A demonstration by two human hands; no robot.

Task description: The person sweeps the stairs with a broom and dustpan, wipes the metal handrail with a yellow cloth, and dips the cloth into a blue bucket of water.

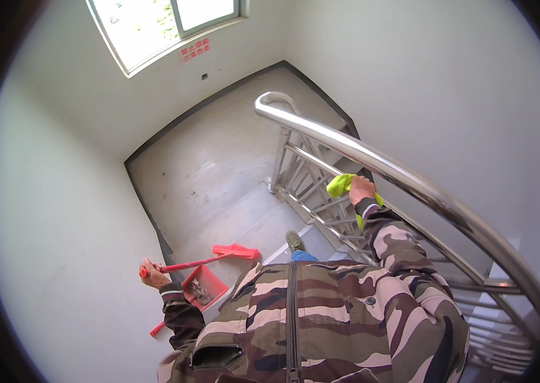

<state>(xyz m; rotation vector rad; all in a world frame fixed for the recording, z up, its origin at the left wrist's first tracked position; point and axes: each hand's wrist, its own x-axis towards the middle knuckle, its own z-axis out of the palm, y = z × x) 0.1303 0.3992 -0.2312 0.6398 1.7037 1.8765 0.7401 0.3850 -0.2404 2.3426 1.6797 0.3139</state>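
My left hand (154, 274) grips the red handle of a broom (198, 262), whose red bristled head (235, 251) is over the stair area in front of me. Just below that handle is a red dustpan (219, 282) with grey debris (199, 292) in it. Another red handle end (156, 329) shows under my left sleeve. On the right, my right hand (362, 190) holds a yellow-green cloth (341, 185) against the lower rail (315, 159) of the metal banister, below its thick polished handrail (346, 143).
Stair steps (270, 220) lead down to a grey landing (198, 167) with a dark skirting. White walls (73, 206) enclose it, with a window (179, 24) above. My shoe (294, 241) is on a step beside the metal balusters (318, 222). More steps lie beyond the railing.
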